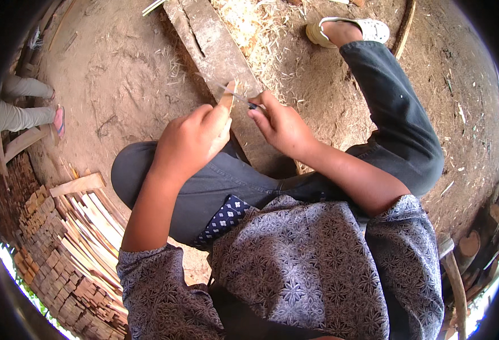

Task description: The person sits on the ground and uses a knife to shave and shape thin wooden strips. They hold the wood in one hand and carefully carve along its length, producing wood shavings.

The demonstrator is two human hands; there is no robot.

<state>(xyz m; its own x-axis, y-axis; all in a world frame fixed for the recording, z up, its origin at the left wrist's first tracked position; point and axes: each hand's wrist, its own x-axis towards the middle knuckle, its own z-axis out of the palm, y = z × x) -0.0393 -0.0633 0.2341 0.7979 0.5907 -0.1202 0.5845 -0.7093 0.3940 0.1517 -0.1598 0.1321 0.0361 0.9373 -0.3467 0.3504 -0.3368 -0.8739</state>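
**While both grips are loaded, the blade-to-stick crossing is what counts**

Near to far, all relative to the bench (215,48):
- Dark trousers (221,175): across its near end.
- Left hand (190,139): just left of its left edge, fingers wrapped round the lower end of the wooden stick (225,101).
- Right hand (283,126): by its right edge, pinching the knife (253,106) at the dark handle.
- Stick: over the bench, long axis running away from the person, leaning slightly right. Bench axis leans left going away, so the two don't line up.
- Blade: points away and left over the bench, crossing the stick near its free end. Can't tell if it's touching.
- Shavings (248,28): right of its far part.

From the right grip, the stick lies just left; the left hand is already on it. My read: the next stroke depends on the crossing angle, with the left fingers close below the blade.
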